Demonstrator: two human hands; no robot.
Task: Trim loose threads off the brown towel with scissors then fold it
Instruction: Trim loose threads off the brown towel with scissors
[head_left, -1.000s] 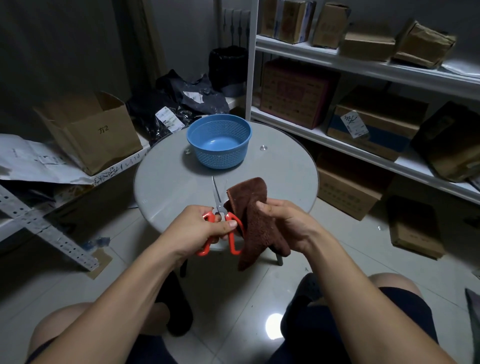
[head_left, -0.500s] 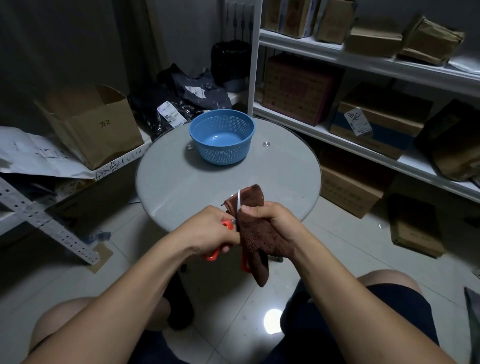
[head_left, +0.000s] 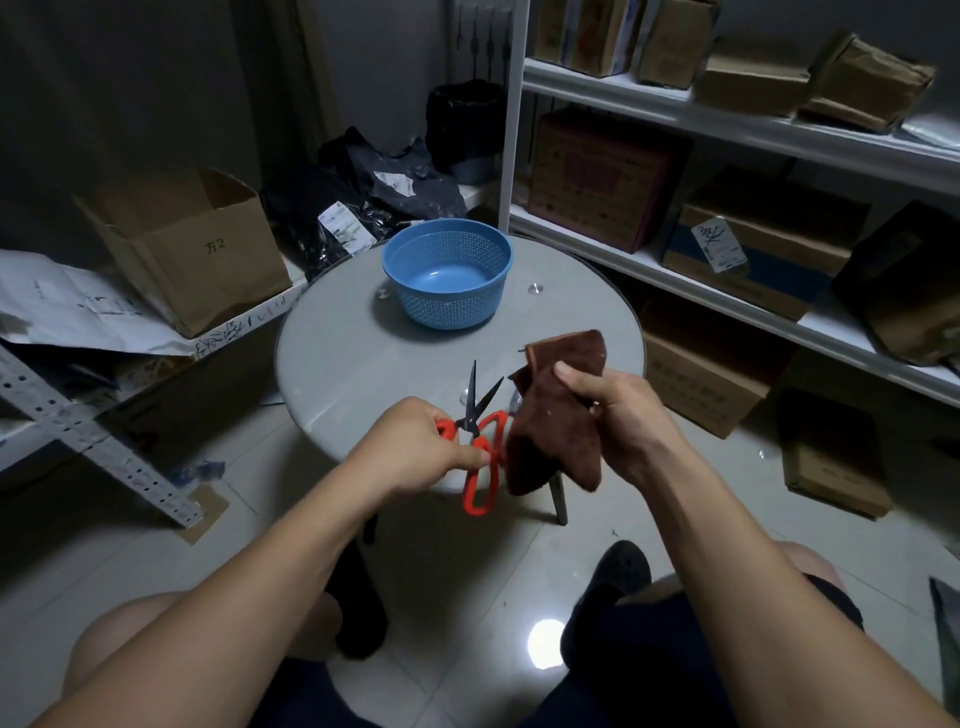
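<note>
Knees and dark shorts sat at the bottom edge, your forearms reaching forward over the tiled floor (head_left: 467, 561). Your left hand (head_left: 415, 447) was closed around the red handles of the scissors (head_left: 480, 447), fingers curled through one loop, the other loop hanging below. Blades pointed up and away from you, parted in a narrow V, touching nothing. Your right hand (head_left: 623, 415) pinched the brown towel (head_left: 561, 421) just beside the scissors, thumb on top, fingers wrapped behind the bunched cloth. Towel was held above the near edge of the round table (head_left: 353, 353), upper corner sticking up past your thumb, lower part drooping down below the table rim. Cloth and blades were close but apart. Loose threads too small to make out.

Further back on the table stood a blue basket (head_left: 447, 275), upright, well apart from both hands. Left of the table, an open cardboard box (head_left: 192, 249) rested on a low shelf with papers beside it. Black plastic bags (head_left: 363, 202) were piled behind the basket. White shelving (head_left: 727, 114) on the right held many cardboard boxes.
</note>
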